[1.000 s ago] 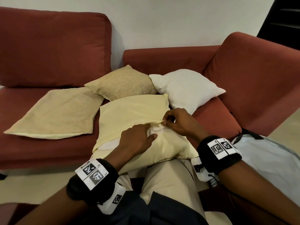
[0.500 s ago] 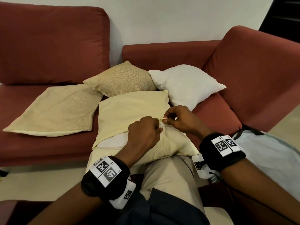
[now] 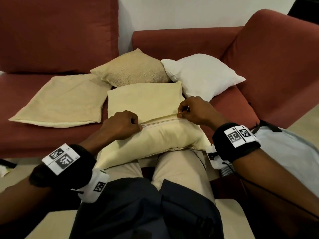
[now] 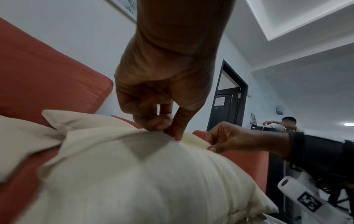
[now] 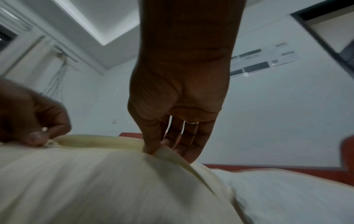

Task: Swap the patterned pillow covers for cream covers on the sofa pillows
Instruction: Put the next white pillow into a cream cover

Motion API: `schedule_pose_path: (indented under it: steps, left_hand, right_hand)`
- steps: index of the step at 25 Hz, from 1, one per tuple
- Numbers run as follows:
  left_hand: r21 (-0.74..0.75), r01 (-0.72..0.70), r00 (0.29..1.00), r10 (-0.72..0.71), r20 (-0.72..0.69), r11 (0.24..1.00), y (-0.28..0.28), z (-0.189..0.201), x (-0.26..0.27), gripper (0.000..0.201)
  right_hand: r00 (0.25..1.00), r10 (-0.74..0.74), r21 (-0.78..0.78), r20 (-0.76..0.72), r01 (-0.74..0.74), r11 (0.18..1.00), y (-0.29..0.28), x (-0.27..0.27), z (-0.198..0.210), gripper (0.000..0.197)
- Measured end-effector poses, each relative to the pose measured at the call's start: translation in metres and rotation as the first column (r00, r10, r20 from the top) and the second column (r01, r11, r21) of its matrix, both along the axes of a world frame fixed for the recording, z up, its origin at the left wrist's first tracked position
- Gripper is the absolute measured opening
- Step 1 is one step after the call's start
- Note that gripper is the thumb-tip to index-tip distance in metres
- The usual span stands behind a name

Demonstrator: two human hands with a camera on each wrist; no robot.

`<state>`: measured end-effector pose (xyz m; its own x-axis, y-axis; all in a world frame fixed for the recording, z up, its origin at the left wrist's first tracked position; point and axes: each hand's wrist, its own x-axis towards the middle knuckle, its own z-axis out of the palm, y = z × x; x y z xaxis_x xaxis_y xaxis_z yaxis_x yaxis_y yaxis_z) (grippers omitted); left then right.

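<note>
A pillow in a cream cover [image 3: 148, 104] lies on my knees and the sofa's front edge, zipper seam [image 3: 160, 121] facing up. My left hand [image 3: 139, 126] pinches the zipper pull at the seam's left end; in the left wrist view the same hand [image 4: 168, 130] has thumb and forefinger pressed together on the fabric. At the seam's right end my right hand [image 3: 180, 114] pinches the cover's edge, and the right wrist view shows this hand [image 5: 153, 150] gripping a fold. The zipper looks closed between the two hands.
On the red sofa [image 3: 259, 94] lie a flat beige cover [image 3: 63, 102] at left, a textured beige pillow [image 3: 133, 69] behind, and a bare white pillow [image 3: 203, 73] at right. A pale grey bag [image 3: 290, 152] sits by my right arm. Another person [image 4: 287, 122] is far off.
The hands have moved apart along the seam: the left hand went left with the zipper pull, the right hand stayed at the right end. The white insert strip is no longer visible.
</note>
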<state>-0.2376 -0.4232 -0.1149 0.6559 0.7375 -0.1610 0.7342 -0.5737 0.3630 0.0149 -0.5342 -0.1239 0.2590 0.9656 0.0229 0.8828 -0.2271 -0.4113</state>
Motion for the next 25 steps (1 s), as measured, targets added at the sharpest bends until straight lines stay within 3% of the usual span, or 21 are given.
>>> schedule_pose_path:
  steps: [2,5,8,14,17,20,25]
  left_hand:
    - [-0.071,-0.014,0.998,0.018,0.059,0.997,0.005,0.005,-0.027,0.026]
    - [-0.143,-0.013,0.981,0.041,0.191,0.99,0.002,0.01,-0.043,0.025]
    - [-0.17,-0.014,0.977,0.049,0.207,0.985,0.0,0.008,-0.042,0.025]
    - [-0.106,-0.168,0.986,0.165,-0.031,0.98,0.029,0.003,-0.087,0.016]
    - [-0.018,-0.245,0.938,0.233,-0.258,0.969,0.042,0.006,-0.106,0.018]
    - [0.049,-0.21,0.884,0.211,-0.417,0.977,0.047,0.001,-0.099,0.007]
    - [-0.044,-0.231,0.817,0.169,-0.551,0.972,0.069,-0.002,-0.088,0.007]
  right_hand:
    - [0.998,0.031,0.001,0.053,-0.031,1.0,0.006,-0.018,0.004,0.003]
    - [0.961,0.264,0.034,0.075,-0.267,0.963,0.027,-0.07,0.01,0.022]
    - [0.903,0.405,-0.026,0.14,-0.406,0.914,0.05,-0.116,0.01,0.018]
    - [0.926,0.375,-0.049,0.029,-0.374,0.926,0.058,-0.101,0.003,0.012]
    - [0.934,0.356,-0.008,-0.002,-0.356,0.934,0.055,-0.097,-0.003,0.012]
    - [0.933,0.36,-0.012,0.02,-0.36,0.933,0.059,-0.101,-0.004,0.011]
    - [0.922,0.387,-0.046,-0.013,-0.387,0.921,0.063,-0.096,-0.006,0.013]
